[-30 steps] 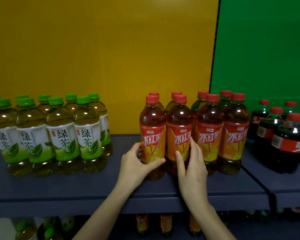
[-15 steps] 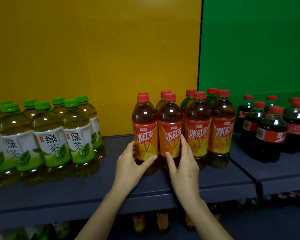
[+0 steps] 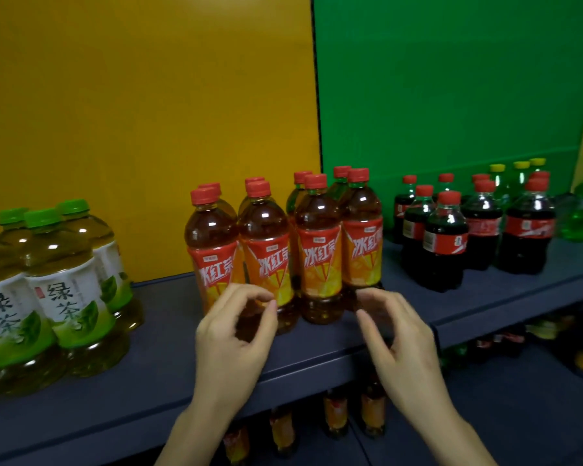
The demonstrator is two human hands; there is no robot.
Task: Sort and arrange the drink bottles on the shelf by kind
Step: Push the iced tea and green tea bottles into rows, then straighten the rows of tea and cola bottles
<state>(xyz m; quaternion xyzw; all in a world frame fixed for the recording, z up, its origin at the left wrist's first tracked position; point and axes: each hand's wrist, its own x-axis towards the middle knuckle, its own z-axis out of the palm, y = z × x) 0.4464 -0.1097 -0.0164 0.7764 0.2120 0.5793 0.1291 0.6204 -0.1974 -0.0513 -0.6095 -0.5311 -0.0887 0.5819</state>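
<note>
Several iced red tea bottles [image 3: 320,250] with red caps and orange labels stand grouped mid-shelf on the dark grey shelf [image 3: 169,358]. Green tea bottles [image 3: 64,290] with green caps stand at the left. Cola bottles [image 3: 446,237] with red caps stand at the right, and behind them are green soda bottles [image 3: 500,183] with yellow caps. My left hand [image 3: 231,334] hovers in front of the left red tea bottles, fingers loosely curled, holding nothing. My right hand [image 3: 396,334] hovers a little right of it, fingers relaxed, off the bottles.
A yellow back panel [image 3: 148,112] meets a green one [image 3: 451,95] behind the red tea group. More bottles [image 3: 335,415] stand on the lower shelf under the front edge. Bare shelf lies between the green tea and red tea groups.
Both hands have come off the front red tea bottles and drawn back toward me. The view has swung right, showing more cola and the green soda bottles.
</note>
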